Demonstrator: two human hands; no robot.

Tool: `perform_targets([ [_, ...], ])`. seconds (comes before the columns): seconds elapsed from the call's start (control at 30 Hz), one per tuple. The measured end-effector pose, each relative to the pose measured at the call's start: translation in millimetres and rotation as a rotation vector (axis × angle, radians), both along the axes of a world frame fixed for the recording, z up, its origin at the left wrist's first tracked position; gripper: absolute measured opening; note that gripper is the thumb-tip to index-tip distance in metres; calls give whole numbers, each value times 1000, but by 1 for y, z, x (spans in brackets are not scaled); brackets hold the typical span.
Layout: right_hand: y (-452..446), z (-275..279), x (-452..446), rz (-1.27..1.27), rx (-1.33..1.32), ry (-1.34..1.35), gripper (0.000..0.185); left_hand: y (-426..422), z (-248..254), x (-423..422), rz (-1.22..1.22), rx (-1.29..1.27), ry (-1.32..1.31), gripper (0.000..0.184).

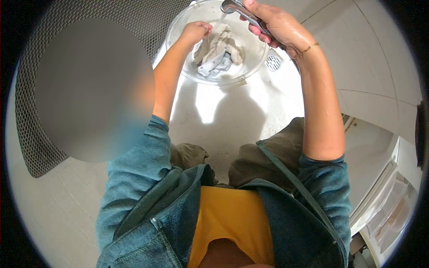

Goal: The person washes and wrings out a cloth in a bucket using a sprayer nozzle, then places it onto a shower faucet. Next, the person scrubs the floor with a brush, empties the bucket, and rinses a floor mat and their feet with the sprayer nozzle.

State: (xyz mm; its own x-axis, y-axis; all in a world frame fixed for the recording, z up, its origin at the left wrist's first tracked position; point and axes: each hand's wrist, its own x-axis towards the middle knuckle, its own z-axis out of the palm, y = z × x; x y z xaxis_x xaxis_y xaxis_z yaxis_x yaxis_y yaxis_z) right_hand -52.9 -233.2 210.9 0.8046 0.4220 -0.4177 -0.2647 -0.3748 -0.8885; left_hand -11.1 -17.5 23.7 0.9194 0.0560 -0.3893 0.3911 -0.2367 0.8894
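A clear round plastic basin [243,82] stands on the floor in front of me, with a wet, crumpled beige cloth [219,40] inside. Beside it in the basin lies a pale grey, dotted piece of fabric [214,65]; whether the two are joined I cannot tell. My left hand [195,33] is over the basin's left side, fingers pinched on the beige cloth's upper left edge. In my right hand [279,26] is a chrome shower head [243,12], gripped by its handle above the right rim. Its head tilts down over the basin, and my right hand glistens with water.
A round floor drain [273,63] lies just right of the basin. Dark textured matting [147,15] covers the floor at left. Pale tiles [366,49] extend to the right. A white unit with clear drawers [393,214] stands at lower right.
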Motion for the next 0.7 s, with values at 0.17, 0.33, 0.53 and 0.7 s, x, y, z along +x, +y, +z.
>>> perform_targets([
  [0.17, -1, -4, 0, 7, 34, 2, 29, -1, 2, -2, -19, 23, 16, 21],
  [0.33, -3, -8, 2, -29, 88, 21, 31, -2, -2, -3, 3, 50, 26, 21],
  [0.53, -6, 0, 3, -15, -10, -119, 34, 0, -4, -7, 22, 46, -22, 19],
  [0.7, -3, -2, 1, -13, 40, -32, 34, -6, 1, -5, 104, -53, -90, 16],
])
